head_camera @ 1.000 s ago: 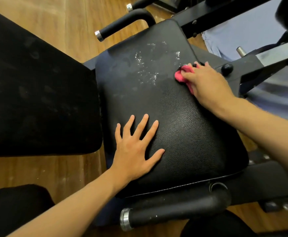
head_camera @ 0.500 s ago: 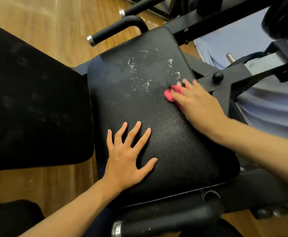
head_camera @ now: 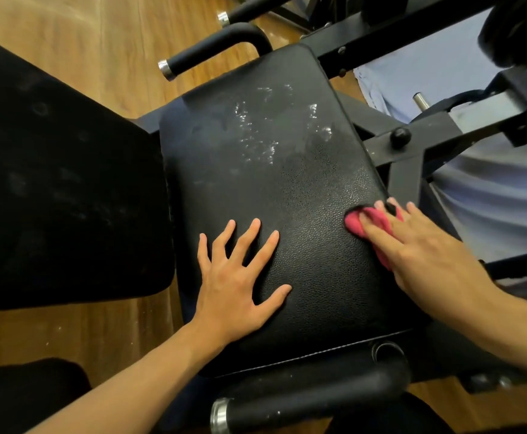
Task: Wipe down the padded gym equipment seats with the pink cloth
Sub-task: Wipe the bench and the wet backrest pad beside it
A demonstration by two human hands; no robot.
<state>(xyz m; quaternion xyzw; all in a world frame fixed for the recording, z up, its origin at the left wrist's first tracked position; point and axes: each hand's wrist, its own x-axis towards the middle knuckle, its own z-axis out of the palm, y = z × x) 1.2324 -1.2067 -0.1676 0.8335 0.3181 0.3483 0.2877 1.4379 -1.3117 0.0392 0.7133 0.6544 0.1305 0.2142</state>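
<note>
- On the seat pad's [head_camera: 287,189] right edge, right hand [head_camera: 425,255] pressed the pink cloth [head_camera: 378,225] flat, fingers straight.
- Left hand [head_camera: 237,283] lay splayed, empty, near-centre.
- Wet residue [head_camera: 262,133] sat far-left of the cloth; pad's long axis ran near-to-far.

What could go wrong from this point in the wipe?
The white wet streaks lie on the seat pad's far half, away from the pink cloth under the right hand, so they may get missed. The left hand rests flat on the pad, so the patch beneath may stay unwiped.
</note>
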